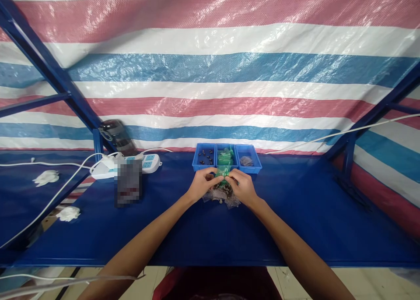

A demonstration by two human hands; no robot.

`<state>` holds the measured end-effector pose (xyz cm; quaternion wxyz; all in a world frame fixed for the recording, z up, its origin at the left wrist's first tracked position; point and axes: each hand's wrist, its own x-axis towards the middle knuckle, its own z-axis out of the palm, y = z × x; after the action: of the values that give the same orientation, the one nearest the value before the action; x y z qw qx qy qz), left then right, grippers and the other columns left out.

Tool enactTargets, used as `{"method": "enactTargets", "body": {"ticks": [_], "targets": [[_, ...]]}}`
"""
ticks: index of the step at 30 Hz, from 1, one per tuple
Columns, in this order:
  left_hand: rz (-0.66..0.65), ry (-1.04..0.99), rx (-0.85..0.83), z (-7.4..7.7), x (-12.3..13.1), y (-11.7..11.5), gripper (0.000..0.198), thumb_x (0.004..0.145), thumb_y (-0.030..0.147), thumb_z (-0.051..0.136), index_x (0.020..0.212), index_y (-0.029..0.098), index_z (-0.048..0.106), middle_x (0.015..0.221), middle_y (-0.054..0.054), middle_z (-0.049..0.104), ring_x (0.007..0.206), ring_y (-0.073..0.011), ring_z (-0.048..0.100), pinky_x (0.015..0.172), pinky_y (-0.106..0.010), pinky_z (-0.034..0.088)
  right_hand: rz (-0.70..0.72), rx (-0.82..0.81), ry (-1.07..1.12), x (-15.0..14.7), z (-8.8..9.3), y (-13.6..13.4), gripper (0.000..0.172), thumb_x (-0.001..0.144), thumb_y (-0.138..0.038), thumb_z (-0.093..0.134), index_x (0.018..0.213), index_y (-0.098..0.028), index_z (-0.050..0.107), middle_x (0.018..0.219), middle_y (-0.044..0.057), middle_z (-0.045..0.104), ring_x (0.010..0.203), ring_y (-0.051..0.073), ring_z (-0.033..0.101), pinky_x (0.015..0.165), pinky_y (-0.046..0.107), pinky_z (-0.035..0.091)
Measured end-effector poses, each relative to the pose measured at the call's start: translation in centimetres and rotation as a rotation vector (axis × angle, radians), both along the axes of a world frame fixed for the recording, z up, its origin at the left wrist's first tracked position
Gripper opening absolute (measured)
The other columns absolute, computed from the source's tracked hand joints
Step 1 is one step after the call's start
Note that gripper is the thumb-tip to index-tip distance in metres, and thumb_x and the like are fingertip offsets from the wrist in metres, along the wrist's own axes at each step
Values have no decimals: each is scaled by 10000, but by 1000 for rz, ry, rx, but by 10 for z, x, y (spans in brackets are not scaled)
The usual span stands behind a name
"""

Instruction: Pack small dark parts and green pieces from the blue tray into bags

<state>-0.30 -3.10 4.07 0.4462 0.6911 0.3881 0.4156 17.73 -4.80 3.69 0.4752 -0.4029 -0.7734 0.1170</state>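
Observation:
My left hand and my right hand meet over the middle of the blue table, fingers pinched together on a small green plastic bag. Under the hands lies a clear plastic bag holding small dark parts. Just behind stands a row of blue trays: the left one holds small dark pieces, the middle one green bags, the right one a greyish item.
A white power strip with cables lies at the left, beside a dark blurred object and a dark bottle. White crumpled bits lie at far left. Blue frame posts and a striped tarp stand behind.

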Motion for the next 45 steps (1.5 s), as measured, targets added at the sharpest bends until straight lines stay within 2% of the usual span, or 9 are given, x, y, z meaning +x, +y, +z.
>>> {"method": "enactTargets", "body": {"ticks": [9, 14, 20, 26, 33, 36, 39, 42, 45], "targets": [[-38, 50, 34, 6, 0, -1, 320, 773, 433, 648, 874, 130, 621, 493, 32, 489, 393, -77, 426, 397, -193, 371, 45, 35, -35, -1, -5, -1, 284, 946, -278, 375, 745, -195, 558, 684, 31, 509, 605, 149, 486, 587, 271, 384], [-6, 68, 130, 12, 3, -3, 294, 779, 420, 638, 799, 128, 601, 620, 9, 536, 464, -72, 450, 418, -185, 370, 49, 53, -57, -2, -5, -3, 283, 948, -270, 365, 776, -194, 577, 705, 42, 533, 626, 155, 507, 601, 276, 393], [-2, 81, 195, 12, 0, -2, 354, 813, 415, 604, 611, 139, 511, 512, 30, 426, 468, -82, 431, 447, -196, 380, 8, 26, -36, -3, -3, -3, 269, 947, -290, 375, 792, -195, 574, 694, 33, 521, 595, 149, 490, 581, 274, 375], [-17, 0, 113, 6, -2, 0, 328, 826, 440, 583, 769, 119, 623, 519, 20, 461, 429, -81, 436, 417, -195, 378, -22, -23, 40, -3, 2, -4, 248, 933, -310, 416, 786, -193, 578, 677, 22, 517, 584, 144, 480, 574, 269, 378], [-58, -28, 10, 8, -2, 0, 306, 802, 414, 622, 897, 124, 622, 465, 49, 455, 390, -74, 442, 411, -178, 375, -22, -25, 64, -3, 3, -5, 229, 914, -293, 452, 763, -186, 586, 656, 15, 507, 545, 127, 454, 551, 264, 377], [-52, -6, 23, 9, -1, 0, 313, 790, 424, 633, 880, 125, 618, 514, 35, 494, 407, -75, 460, 410, -178, 391, -15, -50, 99, -2, 3, -5, 213, 902, -294, 472, 763, -183, 589, 661, 10, 503, 546, 121, 457, 542, 252, 383], [25, 11, 67, 7, 0, -1, 321, 781, 435, 637, 829, 118, 622, 562, 19, 520, 424, -72, 463, 407, -178, 393, 4, -75, 117, -2, 4, -4, 204, 893, -305, 483, 762, -182, 580, 665, 8, 498, 562, 122, 463, 534, 241, 384], [92, 27, 103, 5, -1, 0, 312, 793, 424, 627, 766, 113, 617, 502, 29, 477, 413, -70, 440, 407, -176, 368, 18, -70, 112, -3, 5, -5, 200, 888, -302, 489, 740, -187, 559, 654, 1, 475, 560, 121, 448, 530, 239, 379], [97, 41, 115, 4, -2, 1, 311, 803, 413, 621, 711, 118, 597, 455, 41, 431, 402, -67, 420, 407, -176, 347, 25, -66, 105, -4, 4, -5, 185, 882, -285, 497, 737, -186, 554, 657, -1, 471, 559, 119, 445, 535, 241, 377]]}}
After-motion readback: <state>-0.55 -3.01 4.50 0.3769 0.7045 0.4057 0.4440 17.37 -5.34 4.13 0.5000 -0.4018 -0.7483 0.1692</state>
